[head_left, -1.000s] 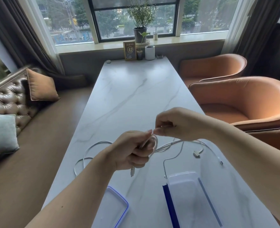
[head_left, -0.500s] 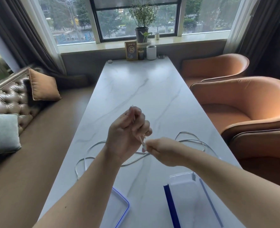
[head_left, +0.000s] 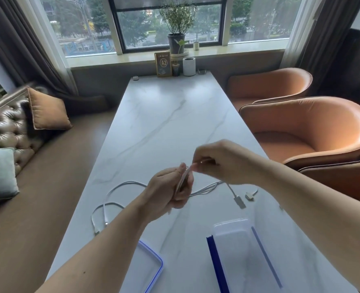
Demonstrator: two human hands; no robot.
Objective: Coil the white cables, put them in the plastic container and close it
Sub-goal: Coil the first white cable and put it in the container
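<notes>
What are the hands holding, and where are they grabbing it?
A white cable. The left hand grips its coiled loops; the right hand pinches the strand just above them. The rest trails on the table.

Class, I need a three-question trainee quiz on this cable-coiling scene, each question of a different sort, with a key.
1. True or false: the clear plastic container already holds a coiled cable.
2. Which hand grips the wound loops of thin white cable? A left hand B right hand
3. Fill in: the blue-rimmed clear lid lies on the white marble table, to the container's ____.

Key: 1 false; 2 A; 3 left.
</notes>
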